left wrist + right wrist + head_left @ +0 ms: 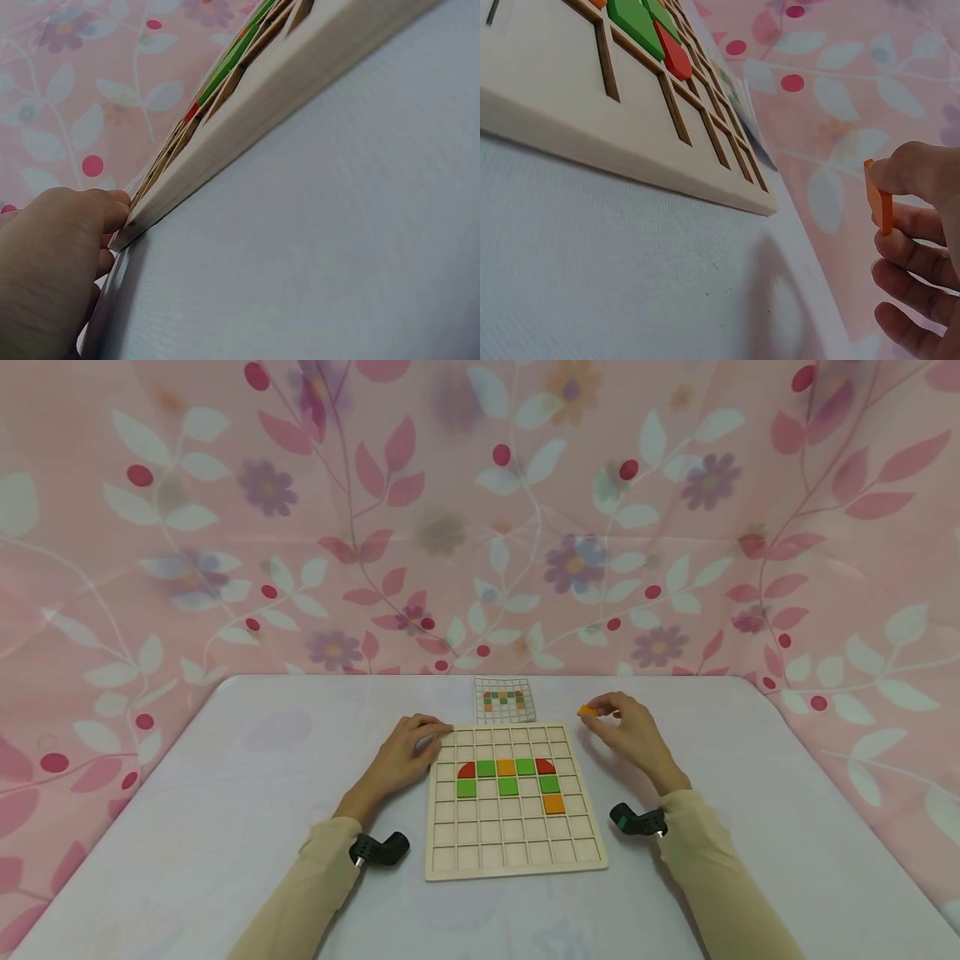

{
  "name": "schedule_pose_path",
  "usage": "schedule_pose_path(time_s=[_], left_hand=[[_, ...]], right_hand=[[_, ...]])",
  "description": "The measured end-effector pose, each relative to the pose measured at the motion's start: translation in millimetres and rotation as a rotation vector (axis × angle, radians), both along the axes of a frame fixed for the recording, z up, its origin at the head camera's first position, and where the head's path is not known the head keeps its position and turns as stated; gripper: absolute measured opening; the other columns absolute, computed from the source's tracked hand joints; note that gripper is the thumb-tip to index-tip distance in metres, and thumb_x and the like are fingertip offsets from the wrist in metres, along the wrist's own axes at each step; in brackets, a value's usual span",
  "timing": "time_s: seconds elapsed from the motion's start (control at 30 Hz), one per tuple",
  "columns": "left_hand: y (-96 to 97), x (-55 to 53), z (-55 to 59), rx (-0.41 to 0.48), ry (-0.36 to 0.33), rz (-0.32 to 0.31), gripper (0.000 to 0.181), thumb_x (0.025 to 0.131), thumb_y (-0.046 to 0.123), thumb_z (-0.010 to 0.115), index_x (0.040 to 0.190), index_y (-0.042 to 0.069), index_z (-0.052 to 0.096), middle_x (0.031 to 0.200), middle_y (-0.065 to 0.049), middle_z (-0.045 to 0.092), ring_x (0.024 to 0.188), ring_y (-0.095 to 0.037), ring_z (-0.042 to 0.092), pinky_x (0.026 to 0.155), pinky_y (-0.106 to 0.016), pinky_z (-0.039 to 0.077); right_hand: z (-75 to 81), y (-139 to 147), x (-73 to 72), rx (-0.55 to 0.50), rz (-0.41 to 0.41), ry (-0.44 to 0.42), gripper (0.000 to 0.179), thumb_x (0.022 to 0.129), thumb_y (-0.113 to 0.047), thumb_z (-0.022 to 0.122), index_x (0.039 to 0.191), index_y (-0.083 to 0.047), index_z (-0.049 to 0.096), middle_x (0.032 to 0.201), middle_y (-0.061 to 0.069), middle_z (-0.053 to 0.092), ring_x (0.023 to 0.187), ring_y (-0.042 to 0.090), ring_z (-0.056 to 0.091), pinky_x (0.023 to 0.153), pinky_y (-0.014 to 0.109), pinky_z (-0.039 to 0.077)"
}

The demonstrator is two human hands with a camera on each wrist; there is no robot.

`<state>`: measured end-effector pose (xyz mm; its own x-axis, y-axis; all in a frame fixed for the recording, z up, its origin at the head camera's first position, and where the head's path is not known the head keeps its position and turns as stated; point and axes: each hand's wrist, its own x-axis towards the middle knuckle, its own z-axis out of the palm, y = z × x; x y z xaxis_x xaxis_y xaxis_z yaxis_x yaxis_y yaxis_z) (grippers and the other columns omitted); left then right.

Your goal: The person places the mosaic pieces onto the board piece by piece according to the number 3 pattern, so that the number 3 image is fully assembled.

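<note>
Between the hands lies a wooden grid board (pixel 517 857), with red, green and orange tiles in its squares. The left hand (pixel 406 748) holds the board's far left corner; in the left wrist view its thumb (pixel 112 212) lies along the edge. Beyond the far right corner, the right hand (pixel 630 732) pinches an orange tile (pixel 880 199) between thumb and fingers, raised over the table. On the board, rounded red tiles (pixel 545 767) end the upper row, green tiles (pixel 508 787) sit below it, and an orange square (pixel 553 804) is lower right.
A printed pattern card (pixel 505 712) lies just behind the board, showing a small coloured grid. The white-covered table (pixel 247 810) extends around them. A pink floral cloth (pixel 450 527) hangs behind. Each wrist wears a black camera (pixel 637 820).
</note>
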<state>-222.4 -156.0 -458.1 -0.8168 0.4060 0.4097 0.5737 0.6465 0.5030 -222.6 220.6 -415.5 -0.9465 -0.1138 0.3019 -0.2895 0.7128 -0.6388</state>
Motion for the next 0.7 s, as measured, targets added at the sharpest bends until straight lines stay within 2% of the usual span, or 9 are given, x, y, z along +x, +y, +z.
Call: schedule_pose_path(time_s=[0.2,0.43,0.7], left_hand=[[-0.2,-1.0,-1.5,-0.006,-0.001,0.004,0.027,0.092,0.013,0.059,0.118,0.013,0.067,0.119,-0.007,0.059,0.106,-0.025,0.050,0.090,-0.045,0.043],[-0.6,-1.3,-2.8,-0.008,-0.008,0.003,0.027,0.093,0.014,0.059,0.119,0.014,0.067,0.119,-0.007,0.059,0.108,-0.025,0.050,0.092,-0.046,0.043],[-0.6,-1.0,-1.6,-0.007,-0.006,0.007,0.027,0.093,0.015,0.058,0.119,0.015,0.067,0.119,-0.006,0.059,0.108,-0.025,0.050,0.092,-0.046,0.043]], right_hand=[[1.8,-8,2.5,0.024,0.035,0.024,0.030,0.086,-0.026,0.069,0.108,-0.005,0.063,0.102,0.011,0.064,0.096,0.027,0.058,0.091,0.046,0.043],[5.0,-19,7.3,0.036,0.088,0.007,0.027,0.086,-0.028,0.070,0.104,-0.008,0.064,0.100,0.007,0.066,0.094,0.024,0.059,0.092,0.046,0.043],[15.7,-37,15.4,0.067,0.165,0.035,0.029,0.087,-0.022,0.069,0.110,-0.005,0.064,0.102,0.010,0.063,0.096,0.030,0.058,0.088,0.049,0.046]])
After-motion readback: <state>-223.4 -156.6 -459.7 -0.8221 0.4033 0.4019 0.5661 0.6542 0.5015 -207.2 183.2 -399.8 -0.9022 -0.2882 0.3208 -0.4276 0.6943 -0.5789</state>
